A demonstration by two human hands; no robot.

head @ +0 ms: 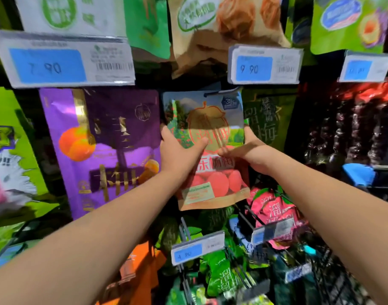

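We pinch the pouch (207, 115) by its side edges, left hand (179, 153) and right hand (250, 155) with thumbs on its front; it stands upright, long axis vertical, face toward us, top at the peg (212, 93) below the 9.90 tag (264, 64); seemingly mid-hanging or unhooking; next, its hole must slide squarely along the peg.

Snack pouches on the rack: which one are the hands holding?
The red-fruit pouch in the middle, between the purple pouch and the dark green pouch. The left hand and right hand grip its sides.
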